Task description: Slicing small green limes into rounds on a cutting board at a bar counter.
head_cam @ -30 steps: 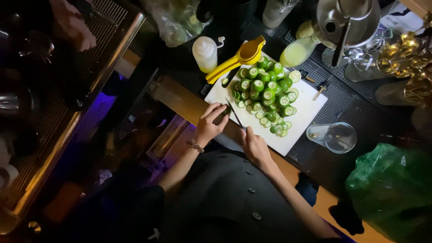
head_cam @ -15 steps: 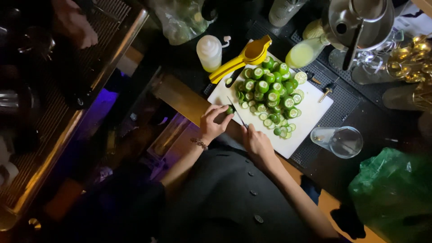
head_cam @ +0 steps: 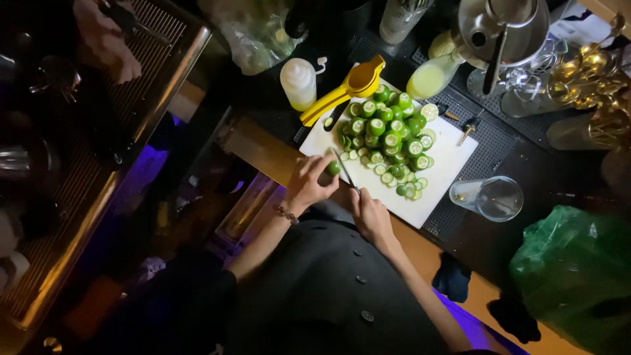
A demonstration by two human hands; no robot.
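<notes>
Green plastic bag (head_cam: 578, 276), crumpled and bulging, at the right edge of the counter (head_cam: 539, 167), lower right of view. Clear plastic bag (head_cam: 253, 33), wrinkled, greenish contents dimly seen, at top centre behind a white squeeze bottle (head_cam: 298, 82). Clear bottle (head_cam: 401, 16) with a pale label at the top edge; label detail too dark to tell. No signs or screens visible.

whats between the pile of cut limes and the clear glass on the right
In the head view, only bare white cutting board and a strip of dark mat separate the pile of cut limes from the clear glass.
</notes>
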